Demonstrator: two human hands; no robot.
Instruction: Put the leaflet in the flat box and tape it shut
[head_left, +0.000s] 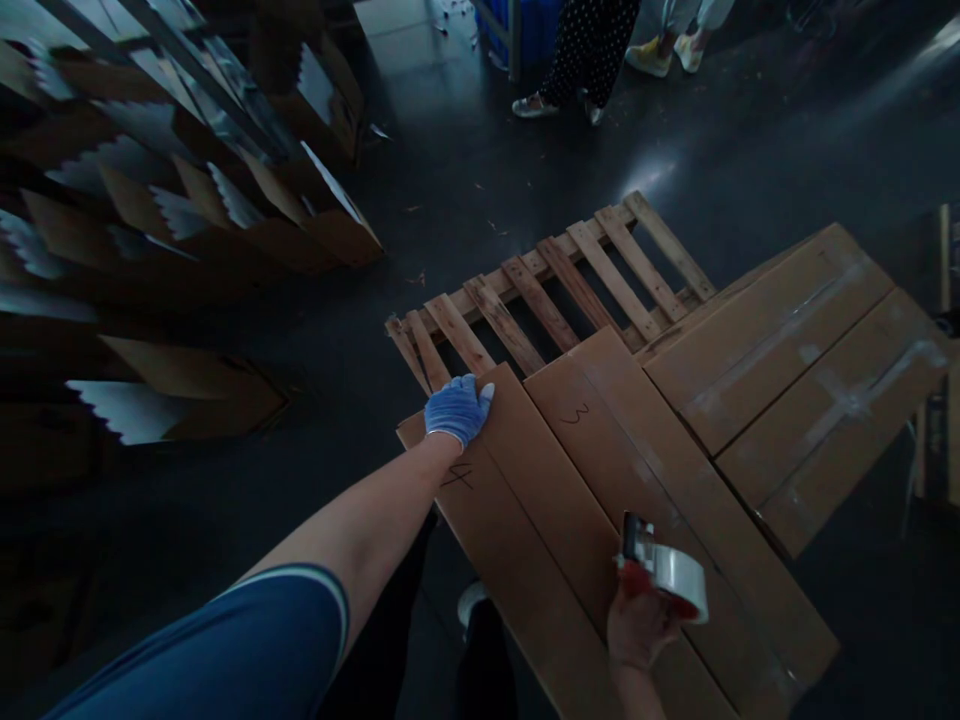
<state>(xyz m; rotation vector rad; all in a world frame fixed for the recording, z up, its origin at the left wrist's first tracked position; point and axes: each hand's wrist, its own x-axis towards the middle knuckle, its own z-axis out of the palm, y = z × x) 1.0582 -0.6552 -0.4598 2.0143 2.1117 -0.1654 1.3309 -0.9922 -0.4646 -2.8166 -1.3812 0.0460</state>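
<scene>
Left hand point(457, 408), in a blue knit glove, lies palm down on the far corner of a long cardboard box point(517, 540) marked "4". Fingers together, curled slightly over the box's far edge; pressing, not gripping.

Right hand point(637, 625), bare, is closed around the handle of a tape dispenser point(660, 570) carrying a roll of clear packing tape. The dispenser sits above the near end of the boxes, about over the seam between box "4" and the neighbouring box point(645, 500) marked "3". Whether the tape touches the cardboard cannot be told.

Boxes "4" and "3" lie side by side, long edges touching, running from the person out toward a wooden pallet point(555, 290); their far ends rest on its slats. To the right, two more sealed cartons point(795, 370) lie on the pallet, clear tape along their seams.

Left of view: stacks of flattened cardboard with white zigzag-edged sheets point(187, 220), standing on the dark floor point(465, 170).

Top of view: legs and shoes of other people point(577, 60), well apart from the boxes.
</scene>
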